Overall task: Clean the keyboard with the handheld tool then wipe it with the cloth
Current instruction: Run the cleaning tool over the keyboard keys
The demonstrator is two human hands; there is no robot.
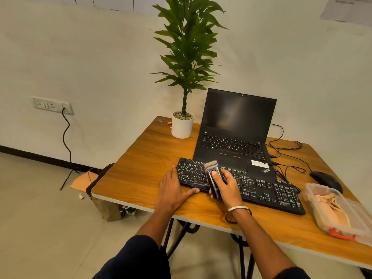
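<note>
A black keyboard (261, 190) lies slanted across the wooden table (145, 158), in front of the laptop. My right hand (226, 187) grips a dark handheld brush tool (213, 178), thumb on its body, bristles pointing up and away over the keyboard's left half. My left hand (174, 190) rests flat at the keyboard's left end, fingers straight along its edge, thumb against its front edge. A peach cloth (330, 208) lies inside a clear plastic box (354, 224) at the right.
An open black laptop (235, 133) stands behind the keyboard, a potted plant (182, 125) to its left. A black mouse (326, 181) and cables (285, 158) lie at the right. A brown bag (104, 206) sits on the floor under the table's left corner.
</note>
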